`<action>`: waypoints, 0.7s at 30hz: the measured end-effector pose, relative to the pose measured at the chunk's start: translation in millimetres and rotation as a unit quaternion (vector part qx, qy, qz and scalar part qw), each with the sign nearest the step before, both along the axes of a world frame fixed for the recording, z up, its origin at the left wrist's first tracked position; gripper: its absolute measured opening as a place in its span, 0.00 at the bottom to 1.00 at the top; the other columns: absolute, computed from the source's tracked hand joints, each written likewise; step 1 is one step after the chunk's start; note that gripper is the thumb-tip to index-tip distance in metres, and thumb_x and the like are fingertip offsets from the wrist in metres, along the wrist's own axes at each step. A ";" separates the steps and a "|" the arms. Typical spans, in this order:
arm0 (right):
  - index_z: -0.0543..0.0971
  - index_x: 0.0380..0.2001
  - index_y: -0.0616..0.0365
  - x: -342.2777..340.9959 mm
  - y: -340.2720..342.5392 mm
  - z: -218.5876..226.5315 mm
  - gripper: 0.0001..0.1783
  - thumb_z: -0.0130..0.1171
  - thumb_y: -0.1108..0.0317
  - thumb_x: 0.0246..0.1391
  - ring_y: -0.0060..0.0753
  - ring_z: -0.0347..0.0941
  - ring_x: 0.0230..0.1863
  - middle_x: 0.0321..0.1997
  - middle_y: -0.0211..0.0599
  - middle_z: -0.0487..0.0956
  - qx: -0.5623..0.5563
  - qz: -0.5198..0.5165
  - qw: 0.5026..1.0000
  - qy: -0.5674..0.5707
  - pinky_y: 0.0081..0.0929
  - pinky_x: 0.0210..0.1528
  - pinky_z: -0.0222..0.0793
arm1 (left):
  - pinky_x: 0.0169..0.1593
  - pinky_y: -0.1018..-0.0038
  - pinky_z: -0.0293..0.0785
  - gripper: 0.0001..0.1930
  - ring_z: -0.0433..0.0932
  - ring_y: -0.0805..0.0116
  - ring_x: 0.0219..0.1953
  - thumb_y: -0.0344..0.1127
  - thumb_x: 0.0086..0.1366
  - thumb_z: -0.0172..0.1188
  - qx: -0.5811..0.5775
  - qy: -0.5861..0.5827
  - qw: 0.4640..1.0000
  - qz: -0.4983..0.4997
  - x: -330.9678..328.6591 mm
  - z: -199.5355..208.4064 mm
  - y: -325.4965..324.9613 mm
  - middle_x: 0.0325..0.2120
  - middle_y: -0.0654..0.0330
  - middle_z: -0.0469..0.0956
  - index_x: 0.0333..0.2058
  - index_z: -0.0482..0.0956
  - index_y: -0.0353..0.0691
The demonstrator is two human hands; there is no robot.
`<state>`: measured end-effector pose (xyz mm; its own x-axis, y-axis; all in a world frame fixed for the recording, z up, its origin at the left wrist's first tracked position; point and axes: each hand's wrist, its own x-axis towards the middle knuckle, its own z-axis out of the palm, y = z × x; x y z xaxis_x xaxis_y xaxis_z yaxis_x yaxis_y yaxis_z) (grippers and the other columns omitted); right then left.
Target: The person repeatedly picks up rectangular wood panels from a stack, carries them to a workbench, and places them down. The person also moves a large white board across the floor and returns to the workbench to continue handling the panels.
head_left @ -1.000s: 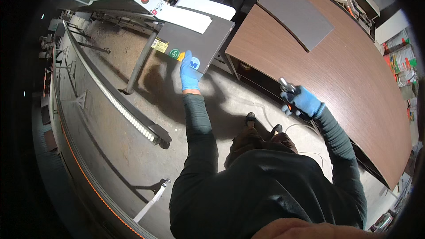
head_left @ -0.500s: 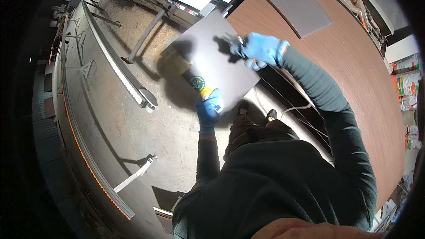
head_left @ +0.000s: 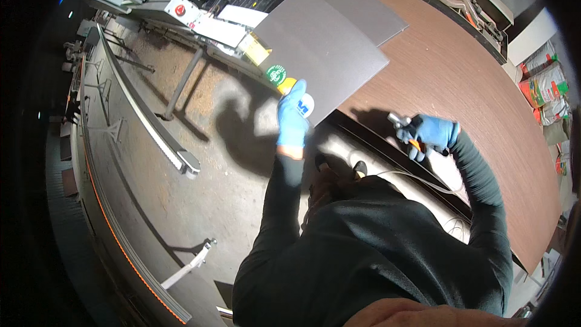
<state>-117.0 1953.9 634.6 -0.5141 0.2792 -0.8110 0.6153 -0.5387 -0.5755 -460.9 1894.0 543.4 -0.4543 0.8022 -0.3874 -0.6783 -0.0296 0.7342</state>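
Note:
My left hand, in a blue work glove, grips a flat grey panel by its near left edge. Round green, yellow and white stickers and a yellow label show along that edge. The panel's far right part overlaps a second grey panel, which lies on the brown tabletop. My right hand, gloved too, is closed around a small hand tool with a silver metal head and an orange part. It hovers by the table's near edge, apart from the panel; the fingers hide much of the tool.
A machine with a motor and white covers stands beyond the panel. Long rails on stands run along the left. An open box with hoses sits at the table's far right. A pale hose loops below the table edge.
The panel has moved away from me and rightward, up to the second panel. My right hand with the tool has gone from over the panel to the right and nearer me.

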 end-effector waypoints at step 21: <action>0.80 0.42 0.63 62.2 -26.0 -76.9 0.17 0.62 0.58 0.65 0.26 0.81 0.25 0.31 0.40 0.85 0.155 -0.262 0.952 0.031 0.21 0.22 0.73 | 0.44 0.63 0.83 0.23 0.83 0.59 0.45 0.42 0.67 0.66 -0.161 0.250 0.939 -0.171 45.3 -20.6 189.3 0.47 0.51 0.81 0.53 0.78 0.29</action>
<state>-54.9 1928.0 557.7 -0.2822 0.7317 -0.6204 0.2680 -0.5608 -0.7833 -415.6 2083.3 522.8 -0.3808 0.8123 -0.4418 -0.1759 0.4054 0.8970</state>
